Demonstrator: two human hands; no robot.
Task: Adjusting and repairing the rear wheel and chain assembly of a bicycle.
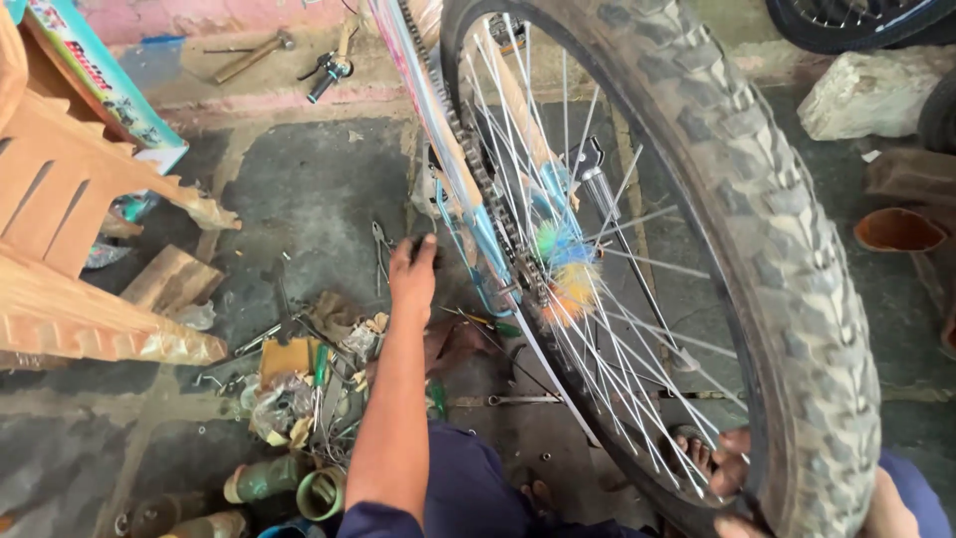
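Reaching toward mid-frame, the left hand [411, 267] is curling its fingers around a small dark part by the pliers [379, 242], while the right hand [886, 513] is gripping the tyre [797, 299] at lower right.

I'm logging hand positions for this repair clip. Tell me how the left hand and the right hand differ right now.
The left hand is stretched out to the floor beside the pliers, its fingers on a small dark object; the right hand stays close to the body. The left hand is in plain sight, while the right hand shows only partly, through the spokes, against the tyre of the bicycle wheel. Both are bare.
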